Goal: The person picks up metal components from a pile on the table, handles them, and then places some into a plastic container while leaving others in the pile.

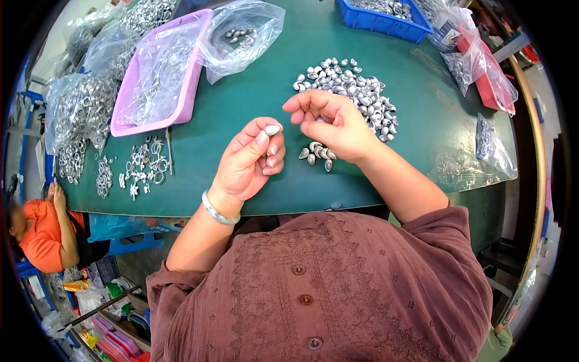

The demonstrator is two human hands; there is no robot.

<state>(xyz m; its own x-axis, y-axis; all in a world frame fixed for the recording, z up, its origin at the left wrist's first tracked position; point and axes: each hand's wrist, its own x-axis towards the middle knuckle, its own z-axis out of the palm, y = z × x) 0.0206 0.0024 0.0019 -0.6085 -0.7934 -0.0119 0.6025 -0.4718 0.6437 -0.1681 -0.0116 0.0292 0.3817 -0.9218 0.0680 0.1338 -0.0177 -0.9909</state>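
My left hand, with a light bangle on its wrist, pinches a small silver shell-shaped metal piece between thumb and fingertips. Beside it, on the right, my right hand hovers over the table with its fingers loosely bent and the thumb apart from the index finger; no piece shows between them, though part of the palm is hidden. A large pile of similar shell-shaped pieces lies just beyond and to the right of that hand. Below it, nearer to me, sits a small separate group of the pieces.
On the green table, a pink basket and a clear bag with some pieces stand far left. Bagged metal rings and loose castings lie leftward. A blue crate and red basket stand right. A person in orange sits at left.
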